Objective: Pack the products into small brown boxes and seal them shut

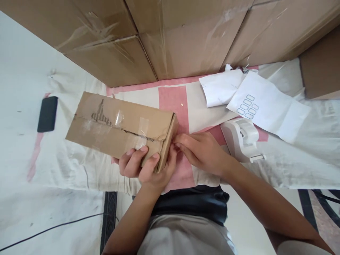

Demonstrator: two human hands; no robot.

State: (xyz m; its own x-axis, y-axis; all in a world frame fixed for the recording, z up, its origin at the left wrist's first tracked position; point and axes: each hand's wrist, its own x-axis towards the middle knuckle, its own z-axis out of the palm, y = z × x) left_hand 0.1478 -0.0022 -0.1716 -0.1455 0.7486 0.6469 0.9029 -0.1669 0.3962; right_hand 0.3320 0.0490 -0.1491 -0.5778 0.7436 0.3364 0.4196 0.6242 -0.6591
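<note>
Taped carton with a ragged seam

The cardboard box (pixel 114 122) is brown, long and fairly flat, lying just off the view's centre toward nine o'clock. Its length runs from between nine and ten to between three and four o'clock, the narrow end face turned toward four. Shiny clear tape crosses the broad face. The lengthwise seam is rough, with a dark gap toward the four o'clock end; dark, jagged marks show toward ten.

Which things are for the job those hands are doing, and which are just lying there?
In the job:
- small cardboard box, in the left hand
- right hand, at the box's end
- maybe the white tape dispenser, untouched

Just lying about, it seems:
- dark phone
- white papers
- big boxes behind
</note>
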